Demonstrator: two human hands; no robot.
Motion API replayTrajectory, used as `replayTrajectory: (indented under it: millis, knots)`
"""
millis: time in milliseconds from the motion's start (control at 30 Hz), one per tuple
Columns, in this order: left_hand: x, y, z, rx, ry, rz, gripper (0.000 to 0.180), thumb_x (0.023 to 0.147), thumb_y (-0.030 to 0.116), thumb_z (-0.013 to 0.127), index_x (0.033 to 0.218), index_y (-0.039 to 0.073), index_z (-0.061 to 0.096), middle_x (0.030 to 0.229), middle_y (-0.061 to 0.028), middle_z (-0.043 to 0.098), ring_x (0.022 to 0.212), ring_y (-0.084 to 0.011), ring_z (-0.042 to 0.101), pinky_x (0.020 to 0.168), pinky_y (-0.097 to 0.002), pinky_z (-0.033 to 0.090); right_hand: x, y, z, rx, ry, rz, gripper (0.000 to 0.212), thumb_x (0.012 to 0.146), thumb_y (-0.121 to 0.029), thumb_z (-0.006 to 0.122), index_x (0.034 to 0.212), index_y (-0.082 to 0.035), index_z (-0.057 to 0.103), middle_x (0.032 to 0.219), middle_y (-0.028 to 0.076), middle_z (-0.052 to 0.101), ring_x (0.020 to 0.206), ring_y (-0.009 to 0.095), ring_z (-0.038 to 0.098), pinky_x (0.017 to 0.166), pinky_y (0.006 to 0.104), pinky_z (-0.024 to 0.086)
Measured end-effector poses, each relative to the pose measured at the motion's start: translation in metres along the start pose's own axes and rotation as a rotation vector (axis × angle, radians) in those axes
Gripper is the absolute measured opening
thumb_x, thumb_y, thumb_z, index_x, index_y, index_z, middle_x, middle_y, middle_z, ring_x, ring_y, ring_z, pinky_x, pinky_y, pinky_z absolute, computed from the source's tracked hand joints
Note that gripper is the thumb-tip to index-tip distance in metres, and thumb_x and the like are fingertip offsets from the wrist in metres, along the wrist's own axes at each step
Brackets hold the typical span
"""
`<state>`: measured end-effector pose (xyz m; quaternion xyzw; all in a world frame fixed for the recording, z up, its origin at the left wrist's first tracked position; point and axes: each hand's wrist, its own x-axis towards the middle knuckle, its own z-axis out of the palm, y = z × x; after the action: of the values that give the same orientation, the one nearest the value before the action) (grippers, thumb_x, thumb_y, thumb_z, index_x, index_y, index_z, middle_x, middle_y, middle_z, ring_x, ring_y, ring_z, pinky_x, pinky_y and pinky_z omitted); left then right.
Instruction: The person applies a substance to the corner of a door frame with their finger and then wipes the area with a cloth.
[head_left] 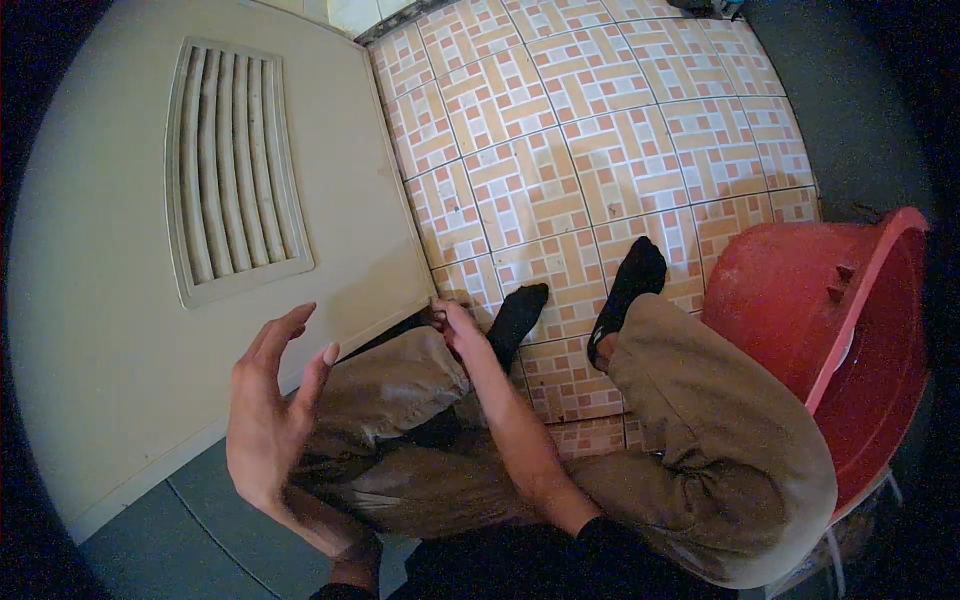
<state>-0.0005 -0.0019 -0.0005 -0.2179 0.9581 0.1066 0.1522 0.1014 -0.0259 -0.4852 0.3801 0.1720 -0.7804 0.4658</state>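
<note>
A cream door (345, 170) with a slatted vent (235, 165) fills the left side. My left hand (268, 400) is raised in front of its lower part, fingers bent and apart, holding nothing. Beside my left knee, my right hand (456, 325) has its fingers curled at the door's bottom corner and appears to grip it. The fingertips there are partly hidden. My brown trousers (720, 410) cover both bent legs, and the left knee is close against the door's lower edge. Two dark socks (520, 318) rest on the patterned tiles.
A large red plastic tub (770, 270) lies tipped on its side at the right, by my right leg. Patterned tile floor (560, 130) stretches ahead between the door and a dark grey surface (850, 110). Grey flooring (200, 520) shows at the lower left. A dark object (705, 8) is at the far edge.
</note>
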Motion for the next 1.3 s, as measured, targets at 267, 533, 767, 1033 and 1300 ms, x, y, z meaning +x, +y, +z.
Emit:
replayTrajectory:
  millis: [267,533,767,1033,1300]
  knots:
    - [-0.003,-0.011,0.006,0.008,0.026,-0.019,0.041,0.09,0.011,0.073,0.13,0.006,0.065,0.127,-0.0113,0.068,0.119,-0.0255,0.062,0.106,-0.0378,0.046,-0.023,-0.009,0.019,-0.031,-0.024,0.09,0.013,0.092,-0.021,0.07,0.099,-0.011,0.065,0.077,0.0,0.056,0.065,0.014,0.048,0.062,0.0303,0.043]
    - [-0.004,-0.005,0.003,0.024,0.005,-0.04,0.04,0.091,0.011,0.073,0.13,0.006,0.065,0.127,-0.0107,0.068,0.119,-0.0238,0.062,0.106,-0.0375,0.046,-0.031,-0.008,0.026,-0.032,-0.005,0.059,0.017,0.091,-0.021,0.074,0.099,-0.009,0.065,0.081,0.002,0.061,0.068,0.016,0.054,0.061,0.0299,0.044]
    - [0.004,0.014,0.006,-0.015,-0.006,0.045,0.042,0.091,0.011,0.073,0.131,0.005,0.064,0.128,-0.0119,0.067,0.119,-0.0249,0.062,0.107,-0.0381,0.046,0.004,-0.029,-0.007,-0.212,0.17,-0.133,0.012,0.091,-0.018,0.073,0.093,-0.011,0.063,0.079,0.001,0.06,0.066,0.015,0.053,0.055,0.0306,0.041]
    - [0.001,0.012,0.003,-0.007,-0.01,0.008,0.042,0.091,0.012,0.073,0.132,0.005,0.064,0.129,-0.0127,0.067,0.121,-0.0257,0.06,0.107,-0.0386,0.045,0.018,-0.014,-0.018,-0.156,0.033,-0.066,0.013,0.094,-0.024,0.072,0.092,-0.013,0.063,0.078,-0.001,0.058,0.067,0.014,0.053,0.057,0.0305,0.042]
    - [-0.004,-0.001,0.001,0.037,0.033,0.07,0.042,0.09,0.016,0.073,0.129,0.002,0.064,0.12,-0.0197,0.069,0.112,-0.0336,0.066,0.097,-0.043,0.05,-0.009,-0.007,0.003,-0.123,-0.066,0.046,0.017,0.095,-0.027,0.072,0.094,-0.012,0.064,0.079,0.0,0.059,0.068,0.015,0.054,0.061,0.0306,0.046]
